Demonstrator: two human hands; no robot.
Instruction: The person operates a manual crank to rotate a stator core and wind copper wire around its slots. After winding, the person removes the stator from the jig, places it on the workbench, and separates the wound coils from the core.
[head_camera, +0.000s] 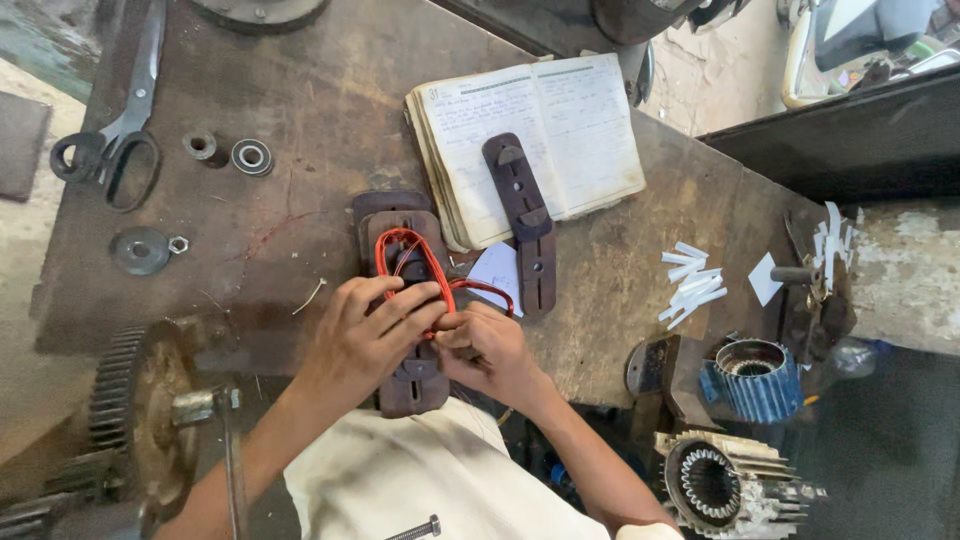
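Head view of a worn metal workbench (330, 120) seen from above. Near the bench's front edge a loop of red-orange coil wire (420, 268) lies on a slotted brown winding former (405, 300), the coil's far end curving over the former's upper slot. The left hand (365, 335) lies across the former with its fingers curled down over the coil strands, pressing them against the board; the right hand (490, 350) sits just beside it, fingertips pinched closed on the wire where a strand bends off to the right. A second slotted brown former (525, 225) lies across an open notebook (580, 130) near the middle of the bench, with a small white paper slip (497, 270) just below the book. Toward the far left corner rest a pair of scissors (115, 125), a bearing (251, 156) and a short bushing (200, 145); a flat washer (140, 250) with a nut beside it lies nearer the left edge. Cut white paper strips (692, 283) are scattered near the right edge. A toothed gear wheel (140, 410) stands at the bench's front left corner. Off the right edge sit a blue stator core (752, 378) and, nearer the person, a finned grey motor housing (725, 485).
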